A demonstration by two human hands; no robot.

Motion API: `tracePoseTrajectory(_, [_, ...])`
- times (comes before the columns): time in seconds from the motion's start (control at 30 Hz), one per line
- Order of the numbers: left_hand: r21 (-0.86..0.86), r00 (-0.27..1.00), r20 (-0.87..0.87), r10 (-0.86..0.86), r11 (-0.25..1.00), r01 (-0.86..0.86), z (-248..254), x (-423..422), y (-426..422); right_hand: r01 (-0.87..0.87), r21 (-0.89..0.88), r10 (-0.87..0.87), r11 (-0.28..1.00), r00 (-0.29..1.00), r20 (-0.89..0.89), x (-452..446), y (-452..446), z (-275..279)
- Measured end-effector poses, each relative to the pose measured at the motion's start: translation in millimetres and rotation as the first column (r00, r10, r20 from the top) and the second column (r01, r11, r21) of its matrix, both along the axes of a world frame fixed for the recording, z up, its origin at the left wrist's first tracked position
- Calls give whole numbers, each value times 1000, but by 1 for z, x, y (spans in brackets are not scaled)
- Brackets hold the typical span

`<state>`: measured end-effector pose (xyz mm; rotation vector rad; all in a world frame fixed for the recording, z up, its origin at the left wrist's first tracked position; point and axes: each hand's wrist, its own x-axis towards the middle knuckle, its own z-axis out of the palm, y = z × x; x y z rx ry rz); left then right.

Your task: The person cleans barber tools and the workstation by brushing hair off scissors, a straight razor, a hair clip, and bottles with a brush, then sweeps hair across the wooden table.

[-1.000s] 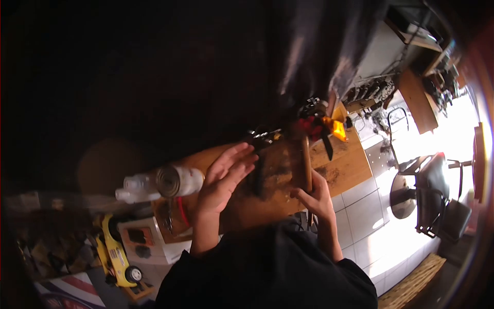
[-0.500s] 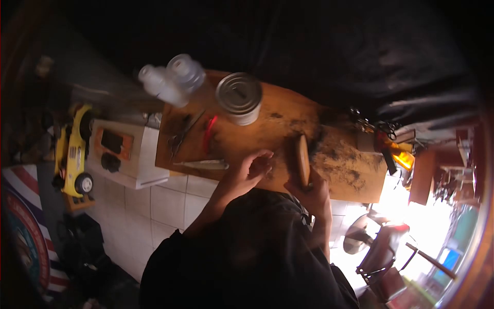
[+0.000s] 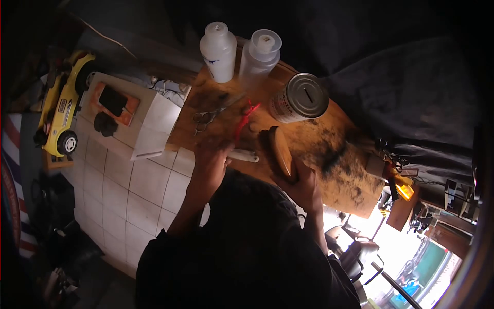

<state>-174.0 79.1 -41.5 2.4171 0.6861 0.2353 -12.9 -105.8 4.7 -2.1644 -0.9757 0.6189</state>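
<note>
My right hand [image 3: 301,185] is closed around one end of a wooden brush [image 3: 281,150], tilted above the table with its dark bristle side to the left. My left hand [image 3: 212,154] is at the table's near edge, fingers curled over one end of a white razor [image 3: 244,155]; its far end sticks out to the right. Shadow hides part of the fingers. Just beyond lie metal scissors [image 3: 206,119] and a red clip-like item [image 3: 246,122]. A round tin [image 3: 307,96] with a slotted lid stands farther right on the wooden table [image 3: 355,190], among dark hair clippings.
Two whitish plastic bottles [image 3: 218,54] stand at the table's far edge. To the left, a white box-like surface [image 3: 149,126] carries a phone [image 3: 112,100] on an orange item, near a yellow toy car [image 3: 64,110]. Tools and a yellow item [image 3: 405,191] are at the right end.
My left hand has come down from above the table onto the razor. The brush stays in my right hand, now more tilted. The view has turned, shifting the table's contents right.
</note>
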Motion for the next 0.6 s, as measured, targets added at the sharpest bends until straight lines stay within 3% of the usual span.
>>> tracePoseTrajectory(0.07, [-121,996,-54,-69,991,63,-9,0,8,-10,43,11,999,1000,-17,0,1,-2])
tracePoseTrajectory(0.17, [90,991,-118,-68,993,78,-18,5,1,-6,14,6,1000,1000,-21,1,2,6])
tracePoseTrajectory(0.27, [227,992,-23,-121,966,123,6,12,-6,50,21,-49,999,999,-14,3,-6,5])
tracePoseTrajectory(0.37, [164,985,21,-169,973,164,10,19,-11,149,115,-147,982,989,-21,2,-16,8])
tracePoseTrajectory(0.47, [-249,954,117,-275,922,296,13,40,-14,133,180,-123,975,990,-61,8,-36,12])
tracePoseTrajectory(0.57, [-640,915,250,-317,655,402,24,71,-20,154,367,-137,917,988,-71,9,-69,-20])
tracePoseTrajectory(0.6, [-749,931,243,-272,557,359,19,78,-23,228,344,-177,911,969,-173,7,-72,-18])
